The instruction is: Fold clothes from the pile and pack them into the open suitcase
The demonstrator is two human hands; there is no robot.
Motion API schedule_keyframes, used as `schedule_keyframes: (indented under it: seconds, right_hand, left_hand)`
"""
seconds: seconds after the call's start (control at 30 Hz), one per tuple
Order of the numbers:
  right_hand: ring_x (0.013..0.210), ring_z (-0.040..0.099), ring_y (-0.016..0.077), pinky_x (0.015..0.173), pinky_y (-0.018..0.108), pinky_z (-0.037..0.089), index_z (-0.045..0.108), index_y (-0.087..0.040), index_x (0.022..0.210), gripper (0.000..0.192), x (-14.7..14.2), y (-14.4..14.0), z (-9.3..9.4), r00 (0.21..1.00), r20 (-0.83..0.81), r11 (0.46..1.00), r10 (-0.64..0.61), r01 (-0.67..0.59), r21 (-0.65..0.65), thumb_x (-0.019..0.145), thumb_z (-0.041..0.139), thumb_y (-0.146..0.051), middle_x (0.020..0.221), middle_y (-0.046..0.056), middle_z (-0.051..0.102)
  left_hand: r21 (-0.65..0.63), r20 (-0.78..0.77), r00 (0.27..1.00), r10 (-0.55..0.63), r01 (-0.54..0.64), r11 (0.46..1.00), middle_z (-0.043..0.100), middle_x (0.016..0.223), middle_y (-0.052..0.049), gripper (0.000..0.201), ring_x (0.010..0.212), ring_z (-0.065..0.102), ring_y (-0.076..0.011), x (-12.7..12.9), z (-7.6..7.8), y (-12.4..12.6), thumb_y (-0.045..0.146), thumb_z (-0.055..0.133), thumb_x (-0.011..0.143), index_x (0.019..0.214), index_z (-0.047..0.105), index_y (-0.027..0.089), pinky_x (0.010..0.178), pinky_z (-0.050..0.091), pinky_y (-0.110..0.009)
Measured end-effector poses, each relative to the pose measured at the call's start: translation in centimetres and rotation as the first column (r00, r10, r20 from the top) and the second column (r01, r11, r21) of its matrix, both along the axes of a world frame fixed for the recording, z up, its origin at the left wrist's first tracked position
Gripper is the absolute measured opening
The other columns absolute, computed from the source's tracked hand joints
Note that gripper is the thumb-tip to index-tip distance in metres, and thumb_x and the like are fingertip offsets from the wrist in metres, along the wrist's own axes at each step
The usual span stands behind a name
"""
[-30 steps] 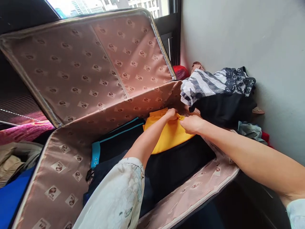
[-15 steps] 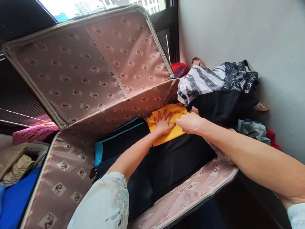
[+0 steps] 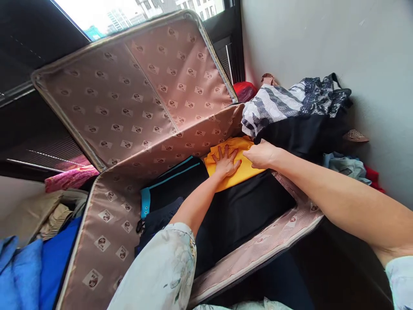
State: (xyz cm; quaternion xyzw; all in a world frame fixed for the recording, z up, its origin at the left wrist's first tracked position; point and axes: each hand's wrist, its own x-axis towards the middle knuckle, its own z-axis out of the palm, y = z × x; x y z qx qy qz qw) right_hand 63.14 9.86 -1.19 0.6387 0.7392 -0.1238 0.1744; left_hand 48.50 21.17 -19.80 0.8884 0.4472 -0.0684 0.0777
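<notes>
An open suitcase (image 3: 103, 241) with a pink-brown printed lining holds folded clothes. In its far right corner lies a folded yellow garment (image 3: 238, 178). My left hand (image 3: 226, 164) presses flat on the yellow garment with its fingers spread. At that garment's right edge, my right hand (image 3: 262, 155) is closed on the cloth, its fingertips partly hidden. Folded black clothing (image 3: 251, 211) lies in front of the yellow garment. To the left, a black garment with turquoise trim (image 3: 174, 183) lies beside a dark navy one (image 3: 161, 219).
The suitcase lid (image 3: 142, 94) leans back toward the window (image 3: 122, 15). Right of the case, a pile with a black-and-white patterned garment (image 3: 280, 105) stands by the wall (image 3: 322, 38). Blue cloth (image 3: 58, 258), beige clothes (image 3: 38, 211) and pink cloth (image 3: 71, 177) lie at the left.
The view has shifted slightly, so the suitcase appears farther right. My left hand stays flat on the yellow garment, and my right hand remains closed at its right edge.
</notes>
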Motion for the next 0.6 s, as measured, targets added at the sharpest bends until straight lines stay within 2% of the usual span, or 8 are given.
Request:
schedule_keyframes:
  seconds: [0.07, 0.17, 0.23, 0.3, 0.37, 0.47, 0.53, 0.6]
  right_hand:
    - [0.117, 0.073, 0.0329, 0.105, 0.045, 0.047, 0.072, -0.014, 0.13, 0.036, 0.1, 0.0, -0.4, 1.0, -0.017, 1.0, 0.002, -0.002, 0.01, 0.094, 0.066, -0.017, 0.121, 0.022, 0.075]
    - [0.114, 0.074, 0.032, 0.097, 0.04, 0.051, 0.072, -0.014, 0.128, 0.035, 0.4, 0.3, -1.5, 0.997, -0.061, 0.999, 0.048, -0.047, 0.027, 0.094, 0.066, -0.015, 0.122, 0.022, 0.075]
    - [0.111, 0.074, 0.03, 0.091, 0.036, 0.052, 0.072, -0.014, 0.128, 0.033, 0.6, 0.6, -2.2, 0.991, -0.1, 0.993, 0.091, -0.082, 0.087, 0.096, 0.063, -0.015, 0.122, 0.021, 0.074]
    - [0.111, 0.073, 0.0285, 0.088, 0.032, 0.051, 0.073, -0.013, 0.125, 0.029, 0.3, 0.7, -2.8, 0.982, -0.144, 0.98, 0.124, -0.099, 0.171, 0.1, 0.058, -0.018, 0.122, 0.021, 0.073]
    - [0.111, 0.072, 0.0274, 0.088, 0.031, 0.05, 0.075, -0.011, 0.118, 0.028, -1.0, 0.5, -2.8, 0.969, -0.203, 0.969, 0.141, -0.092, 0.231, 0.103, 0.054, -0.022, 0.121, 0.02, 0.072]
    - [0.105, 0.07, 0.0235, 0.088, 0.027, 0.048, 0.077, -0.01, 0.11, 0.03, -5.0, -0.5, -1.9, 0.928, -0.319, 0.961, 0.193, -0.113, 0.253, 0.104, 0.05, -0.019, 0.115, 0.017, 0.072]
    - [0.101, 0.068, 0.0228, 0.088, 0.028, 0.047, 0.078, -0.01, 0.109, 0.031, -8.2, -1.6, -0.8, 0.905, -0.365, 0.957, 0.219, -0.125, 0.263, 0.103, 0.048, -0.015, 0.113, 0.018, 0.071]
    - [0.101, 0.066, 0.0246, 0.088, 0.03, 0.047, 0.078, -0.009, 0.111, 0.032, -11.1, -2.9, 0.3, 0.901, -0.379, 0.952, 0.211, -0.101, 0.29, 0.101, 0.048, -0.014, 0.114, 0.019, 0.069]
  left_hand:
    - [-0.015, -0.038, 0.999, 0.0, -0.001, 1.0, 0.006, 0.181, -0.004, 0.071, 0.163, -0.005, -0.0479, 0.1, 0.5, -0.2, 0.066, 0.031, 0.106, 0.171, 0.023, 0.039, 0.121, 0.012, -0.081]
    - [0.012, -0.125, 0.991, -0.052, 0.054, 0.998, 0.008, 0.18, -0.011, 0.069, 0.162, 0.001, -0.0507, 0.2, 2.5, -1.9, 0.059, 0.033, 0.107, 0.171, 0.029, 0.032, 0.119, 0.014, -0.082]
    - [0.061, -0.193, 0.963, -0.19, 0.205, 0.977, 0.014, 0.178, -0.017, 0.069, 0.163, 0.007, -0.0474, -0.2, 4.5, -4.1, 0.05, 0.043, 0.106, 0.168, 0.037, 0.021, 0.125, 0.01, -0.076]
    - [0.1, -0.251, 0.912, -0.326, 0.359, 0.928, 0.026, 0.174, -0.023, 0.07, 0.164, 0.014, -0.0414, -1.0, 6.8, -6.9, 0.042, 0.054, 0.102, 0.163, 0.043, 0.009, 0.131, 0.005, -0.064]
    - [0.134, -0.277, 0.889, -0.364, 0.411, 0.902, 0.035, 0.169, -0.026, 0.073, 0.162, 0.022, -0.0376, -2.2, 9.2, -9.5, 0.036, 0.059, 0.099, 0.161, 0.043, 0.001, 0.134, 0.006, -0.055]
    - [0.137, -0.291, 0.904, -0.312, 0.362, 0.922, 0.045, 0.163, -0.024, 0.065, 0.158, 0.033, -0.0371, -4.6, 12.0, -12.3, 0.032, 0.055, 0.1, 0.157, 0.05, 0.001, 0.134, 0.012, -0.053]
    - [0.147, -0.266, 0.928, -0.259, 0.305, 0.941, 0.049, 0.162, -0.021, 0.058, 0.157, 0.035, -0.0376, -6.5, 13.2, -13.3, 0.028, 0.053, 0.1, 0.152, 0.058, 0.005, 0.133, 0.017, -0.054]
    - [0.183, -0.165, 0.97, -0.18, 0.209, 0.961, 0.055, 0.158, -0.019, 0.054, 0.154, 0.038, -0.0378, -8.3, 14.0, -14.0, 0.023, 0.053, 0.098, 0.15, 0.062, 0.008, 0.13, 0.025, -0.054]
